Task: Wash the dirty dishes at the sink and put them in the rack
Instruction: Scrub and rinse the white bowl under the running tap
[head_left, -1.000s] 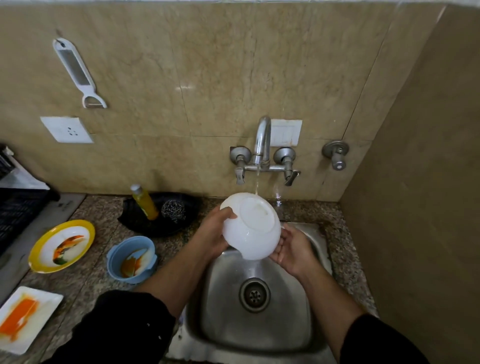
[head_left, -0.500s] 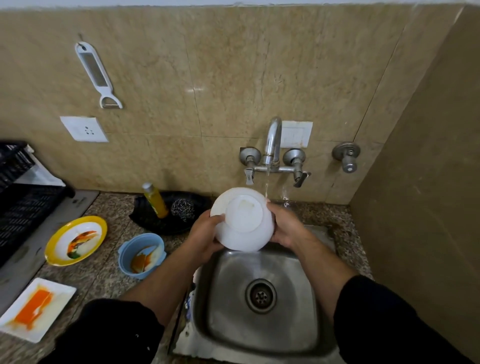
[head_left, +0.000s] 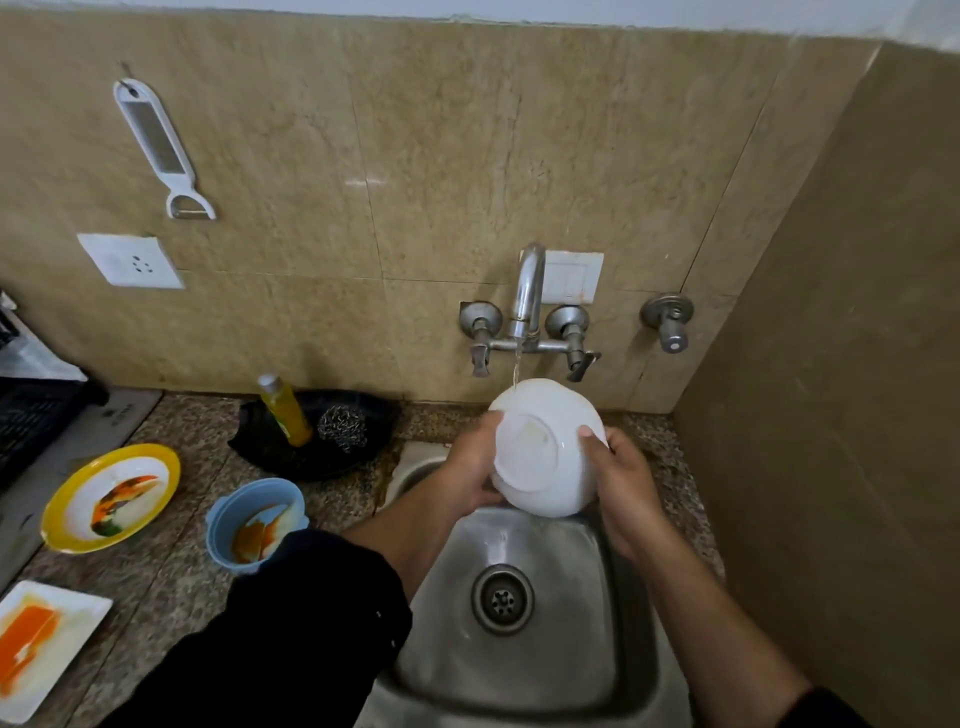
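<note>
At nine o'clock of the sink (head_left: 524, 670), the dirty yellow plate (head_left: 111, 496) and blue bowl (head_left: 254, 525) wait their turn. The left hand (head_left: 470, 467) and right hand (head_left: 623, 483) clasp the white bowl (head_left: 545, 447) at its sides, fingers wrapped around it, base tilted toward the camera so the tap's (head_left: 530, 301) stream likely rinses its rim at twelve.

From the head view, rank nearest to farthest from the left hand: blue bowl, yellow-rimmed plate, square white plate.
From the left hand:
1. Blue bowl, on the counter just left of the sink.
2. Yellow-rimmed plate, farther left.
3. Square white plate, at the bottom-left corner.
</note>
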